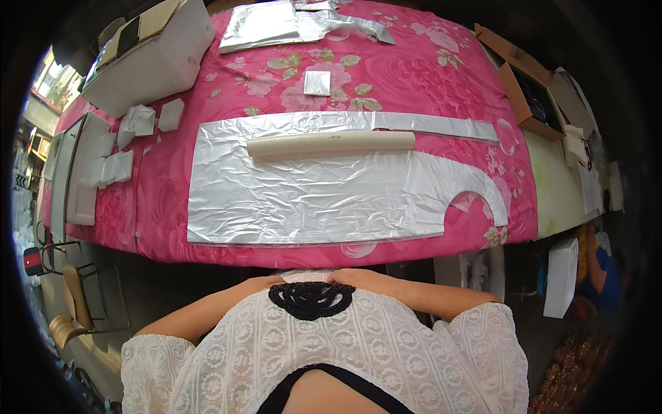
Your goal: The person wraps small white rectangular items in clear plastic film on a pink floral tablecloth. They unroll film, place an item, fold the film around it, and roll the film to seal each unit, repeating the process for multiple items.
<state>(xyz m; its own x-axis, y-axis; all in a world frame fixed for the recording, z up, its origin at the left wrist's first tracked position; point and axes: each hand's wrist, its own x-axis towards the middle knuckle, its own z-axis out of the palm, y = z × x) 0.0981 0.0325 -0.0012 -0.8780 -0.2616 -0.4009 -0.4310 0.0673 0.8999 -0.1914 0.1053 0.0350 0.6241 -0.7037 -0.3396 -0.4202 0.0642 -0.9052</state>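
Note:
My left hand (268,281) and my right hand (343,276) rest close together at my lap, below the table's near edge. The black braided trim of my white lace top hides most of their fingers, so whether they hold anything does not show. Before me lies a wrinkled stack of silvery plastic film, cut like an apron or vest bag (310,199), with a curved cutout at its right end. A cream-coloured tube (331,143) lies across its upper part. Beyond it sits a small folded silvery packet (317,83).
A pink floral cloth (170,155) covers the table. More silvery film (264,26) lies at the far side. On the left are a white foam box (155,57) and several small white packets (116,168); on the right, an open cardboard box (527,103). Another person (600,269) is at the right.

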